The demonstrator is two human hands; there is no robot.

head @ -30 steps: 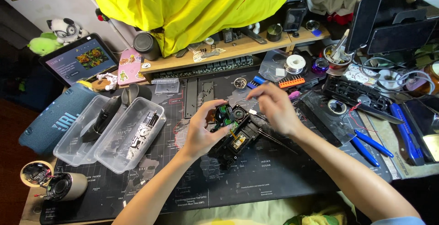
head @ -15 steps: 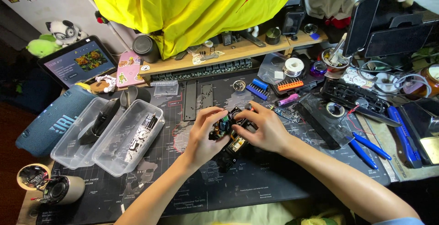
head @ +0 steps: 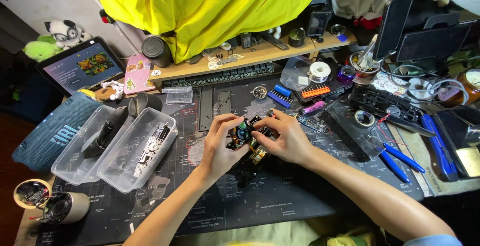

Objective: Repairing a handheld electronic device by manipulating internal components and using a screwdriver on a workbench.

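- A dark rubbery desk mat printed with a pale world map point(head: 300, 196) covers the crowded tabletop point(head: 425, 188); a low wooden shelf point(head: 260, 55) runs along the back beneath a draped bright yellow cloth point(head: 210, 6).
- At far left lie a blue fabric-covered cylinder speaker point(head: 47, 136) and a small opened grey speaker with loose wires point(head: 52, 207).
- Two clear, soft-cornered plastic tubs point(head: 120, 148) sit side by side, holding dark parts.
- The left hand point(head: 220, 143) grasps the left side of a small black gadget with exposed circuit parts point(head: 247, 138), held just above the middle of the mat.
- The right hand point(head: 285, 138) pinches the same gadget from the right, fingertips touching those of the left.
- Near right: an orange-and-black screwdriver bit holder point(head: 316, 92) and a white solder spool point(head: 318, 71).
- Further right, blue-handled pliers point(head: 397, 158) lie on the mat's edge.
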